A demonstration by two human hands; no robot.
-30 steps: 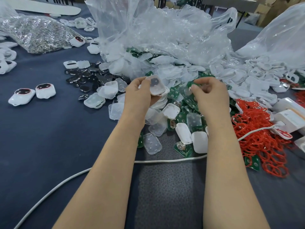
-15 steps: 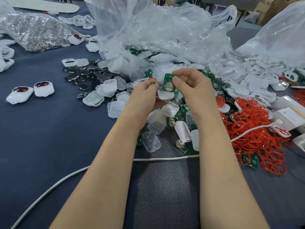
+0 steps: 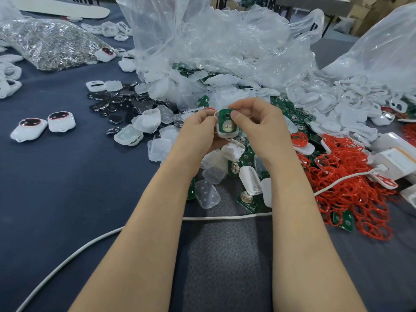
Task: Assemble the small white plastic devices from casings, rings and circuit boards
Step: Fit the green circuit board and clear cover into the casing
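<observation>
Hands close together above the parts heap, mid-table. Left hand [image 3: 198,129] grips a white casing [image 3: 225,136], mostly hidden by fingers and board; only its lower rim shows. Right hand [image 3: 258,129] pinches the green circuit board [image 3: 227,123] by its top corner, flat against the casing's open side; fully seated or not, cannot tell. Red fleck at the left fingertips, too small to name. Red rings [image 3: 351,176] heaped at right. Crumpled clear bag [image 3: 213,41] covers the stock behind.

Green circuit board [image 3: 227,123] sits face-up in white casing [image 3: 225,134]; tilted.
</observation>
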